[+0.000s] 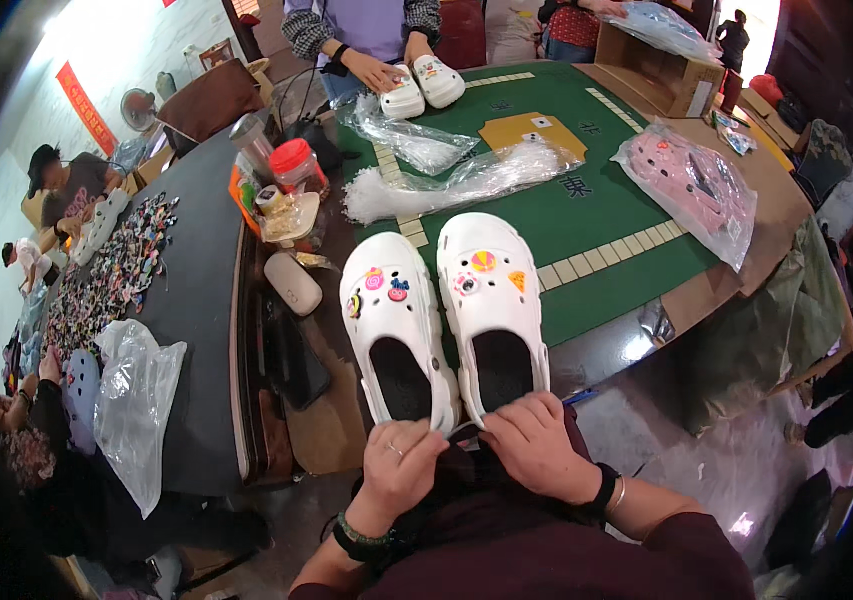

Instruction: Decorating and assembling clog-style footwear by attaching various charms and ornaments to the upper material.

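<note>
A pair of white clogs lies side by side in front of me, toes pointing away, heels toward my body. My left hand [399, 472] is closed on the heel of the left clog [387, 325]. The heel of the right clog [495, 310] is gripped by my right hand [537, 446], fingers curled over its rim. Colourful charms, among them a pink swirl [375, 279], a beach ball [484, 261] and an orange cone shape [518, 281], sit in the toe holes. My thumbs are mostly hidden.
Bagged white ties [467, 180] lie on the green mat [567, 215], with bagged pink clogs [687, 185] to the right. Across the table a person handles white clogs [422, 85]. Left are a red-lidded jar [297, 165], a glasses case [293, 284] and a dark table with heaped charms [112, 280].
</note>
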Demonstrator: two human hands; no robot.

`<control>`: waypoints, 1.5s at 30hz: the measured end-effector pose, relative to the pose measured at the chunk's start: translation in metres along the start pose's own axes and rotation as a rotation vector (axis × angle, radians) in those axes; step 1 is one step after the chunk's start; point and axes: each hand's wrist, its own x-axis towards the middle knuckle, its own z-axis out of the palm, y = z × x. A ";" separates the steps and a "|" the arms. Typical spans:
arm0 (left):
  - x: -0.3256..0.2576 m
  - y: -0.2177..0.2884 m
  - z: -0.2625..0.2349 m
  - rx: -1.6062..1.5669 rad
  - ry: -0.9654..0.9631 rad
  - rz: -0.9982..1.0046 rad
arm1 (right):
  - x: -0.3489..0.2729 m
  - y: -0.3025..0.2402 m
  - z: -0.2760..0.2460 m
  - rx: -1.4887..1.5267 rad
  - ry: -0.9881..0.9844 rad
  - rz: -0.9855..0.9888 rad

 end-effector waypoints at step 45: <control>0.087 -0.029 -0.003 -0.168 0.279 -0.349 | 0.110 0.068 -0.079 0.832 -0.415 0.383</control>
